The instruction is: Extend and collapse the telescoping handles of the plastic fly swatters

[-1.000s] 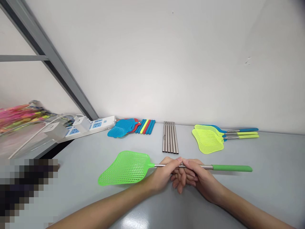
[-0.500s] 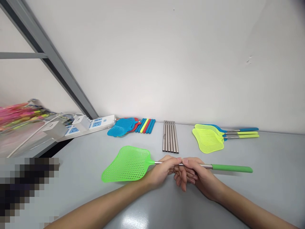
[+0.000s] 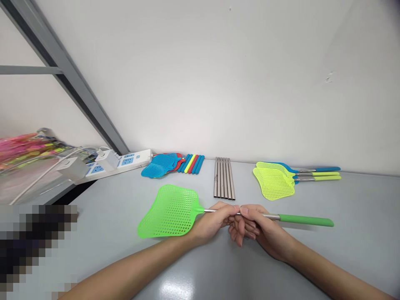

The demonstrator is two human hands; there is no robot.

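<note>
A fly swatter [image 3: 170,211] with a green perforated head lies across my two hands, above the grey table. Its head points left and its green grip [image 3: 306,220] points right. My left hand [image 3: 218,218] is closed on the thin metal rod near the middle, thumb on top. Right beside it, my right hand [image 3: 254,223] pinches the same metal shaft, its thumb tip close to the left thumb. The stretch of shaft under the fingers is hidden.
Several metal tubes [image 3: 224,179] lie behind my hands. Farther left are coloured grips [image 3: 191,164] and loose swatter heads [image 3: 159,165]. At right lies a pile of fly swatters [image 3: 275,182]. A power strip [image 3: 134,159] with plugs sits by the shelf frame.
The swatter's head has turned and risen slightly, shifting a little to the right. Both hands keep their hold on the shaft.
</note>
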